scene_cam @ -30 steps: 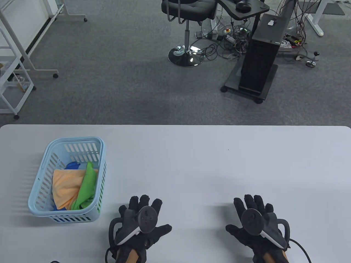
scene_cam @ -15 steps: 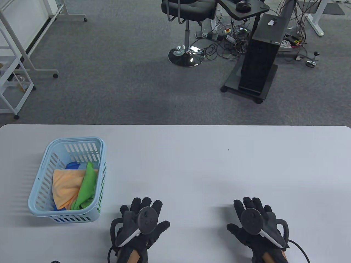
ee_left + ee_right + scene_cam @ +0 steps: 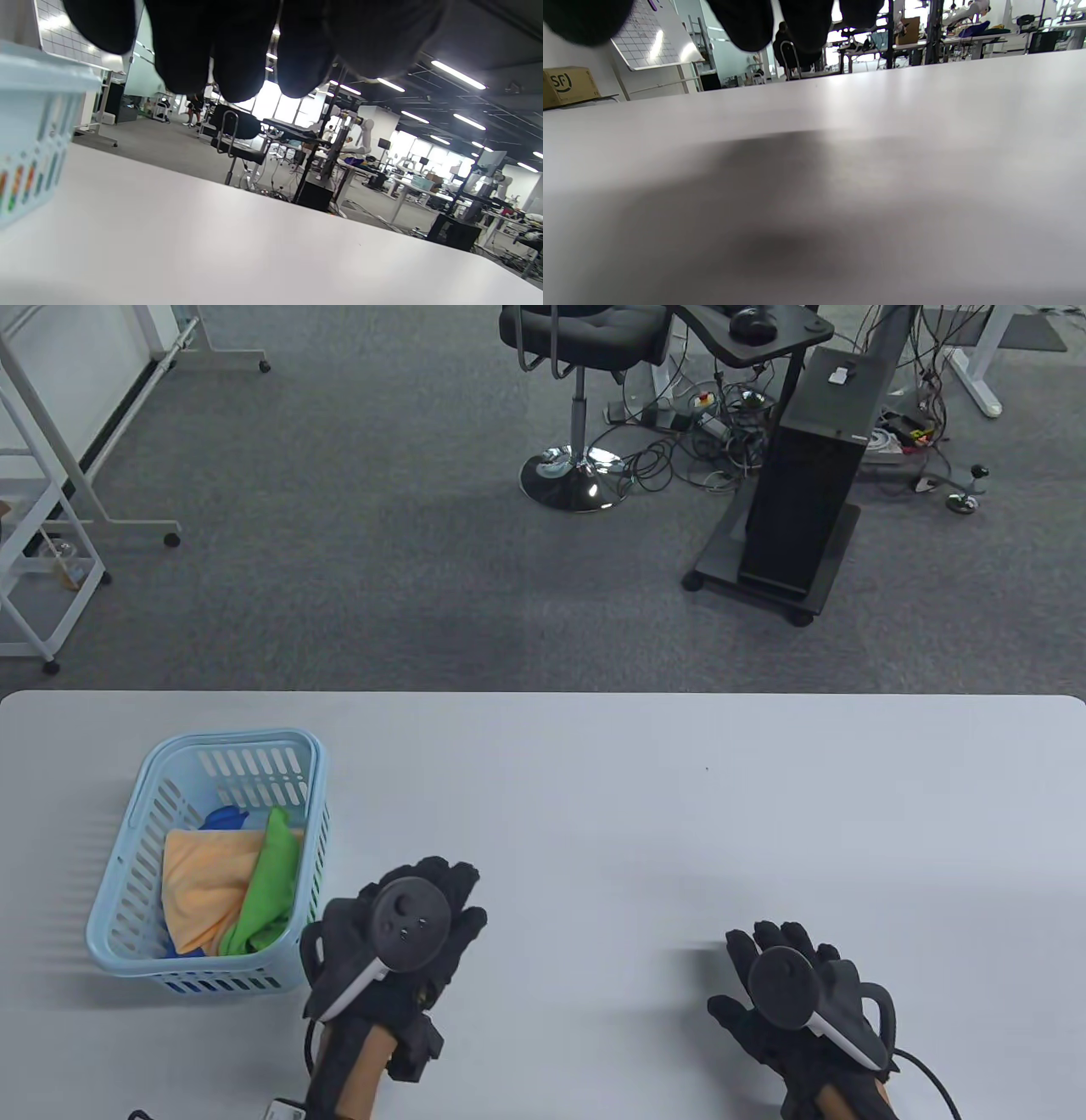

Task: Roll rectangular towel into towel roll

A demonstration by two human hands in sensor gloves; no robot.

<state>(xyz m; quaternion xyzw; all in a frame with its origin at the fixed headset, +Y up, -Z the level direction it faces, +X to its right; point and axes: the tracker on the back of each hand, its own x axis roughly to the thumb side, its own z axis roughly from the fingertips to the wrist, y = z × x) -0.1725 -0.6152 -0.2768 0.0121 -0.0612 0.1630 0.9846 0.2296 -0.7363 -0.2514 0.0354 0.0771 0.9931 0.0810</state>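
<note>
Two gloved hands over the worktop (image 3: 594, 814), neither holding anything. Left hand (image 3: 399, 950) sits just right of the basket (image 3: 127, 848), fingers (image 3: 237, 55) loosely extended, close together. Right hand (image 3: 793, 993) lies low near the front edge, fingers (image 3: 776, 937) spread, relaxed. Towels lie crumpled in the basket: orange towel (image 3: 204, 882), green towel (image 3: 271, 882), a blue one (image 3: 225, 819) mostly hidden beneath. Beyond the worktop: office chair (image 3: 585, 356), black stand (image 3: 806, 492), cable tangle (image 3: 704, 441), white rack (image 3: 42, 517). Cardboard box (image 3: 568, 84) at far left of the right wrist view reads "SF".
</note>
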